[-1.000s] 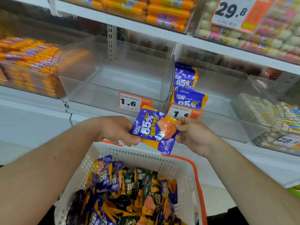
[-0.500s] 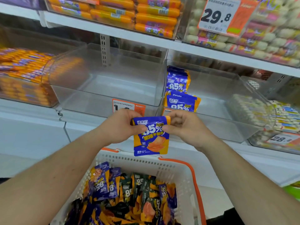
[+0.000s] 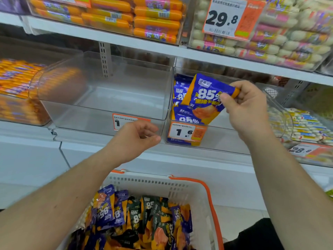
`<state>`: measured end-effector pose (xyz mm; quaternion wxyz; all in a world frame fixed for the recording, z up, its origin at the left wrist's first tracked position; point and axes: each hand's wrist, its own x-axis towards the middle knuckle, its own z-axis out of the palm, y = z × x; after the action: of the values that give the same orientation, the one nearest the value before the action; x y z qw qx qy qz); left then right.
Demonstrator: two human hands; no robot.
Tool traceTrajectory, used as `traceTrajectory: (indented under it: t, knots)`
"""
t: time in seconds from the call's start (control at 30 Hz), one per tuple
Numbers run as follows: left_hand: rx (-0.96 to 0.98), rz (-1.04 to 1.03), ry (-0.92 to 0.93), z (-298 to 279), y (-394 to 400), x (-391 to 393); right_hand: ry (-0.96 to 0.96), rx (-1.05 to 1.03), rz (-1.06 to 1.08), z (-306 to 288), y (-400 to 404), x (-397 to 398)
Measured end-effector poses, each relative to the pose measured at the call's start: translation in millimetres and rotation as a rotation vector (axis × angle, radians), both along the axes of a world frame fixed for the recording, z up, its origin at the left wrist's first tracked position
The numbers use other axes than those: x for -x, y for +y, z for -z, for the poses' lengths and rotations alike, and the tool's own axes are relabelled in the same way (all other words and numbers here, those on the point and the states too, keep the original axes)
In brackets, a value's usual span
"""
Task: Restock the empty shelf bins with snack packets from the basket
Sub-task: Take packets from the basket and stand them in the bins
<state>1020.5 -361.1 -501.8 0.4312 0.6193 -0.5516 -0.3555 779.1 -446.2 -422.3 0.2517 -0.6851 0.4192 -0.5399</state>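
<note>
Over the right clear bin (image 3: 239, 139), a blue-and-orange snack packet (image 3: 203, 98) is pinched at its right edge by the right hand (image 3: 246, 107), thumb on the front, fingers curled behind. Pkt is tilted, top leaning left, its lower part above the bin's front wall. Two similar pkts (image 3: 181, 103) are already stood upright at the bin's left end, just behind the held one. A 1.6 price tag (image 3: 186, 131) is fixed to that bin's front. Left hand (image 3: 136, 138) is held lower, in front of the middle bin (image 3: 100, 98), fingers loosely curled w/ nothing in them; a second tag is partly covered by it. Below, the white basket (image 3: 162, 183) w/ orange handle is seen, w/ many blue and dark pkts (image 3: 144, 219) heaped inside. Orange sausages (image 3: 155, 15) are stacked on the shelf above.
</note>
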Motion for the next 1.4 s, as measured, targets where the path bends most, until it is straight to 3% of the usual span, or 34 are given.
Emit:
traceTrajectory:
  t: [0.57, 0.83, 0.97, 1.13, 1.4]
  knots:
    - [-0.062, 0.103, -0.142, 8, 1, 10, 0.613, -0.124, 0.165, 29, -22, -4]
    - [-0.06, 0.123, -0.192, 7, 0, 15, 0.523, -0.134, 0.101, 37, -24, -7]
    - [-0.07, 0.126, -0.219, 7, 3, 12, 0.527, -0.019, 0.17, 21, -24, -3]
    - [-0.075, 0.125, -0.22, 6, 5, 8, 0.672, -0.078, 0.112, 27, -25, -17]
    - [-0.047, 0.176, -0.269, 6, 4, 17, 0.723, -0.159, 0.098, 35, -23, -23]
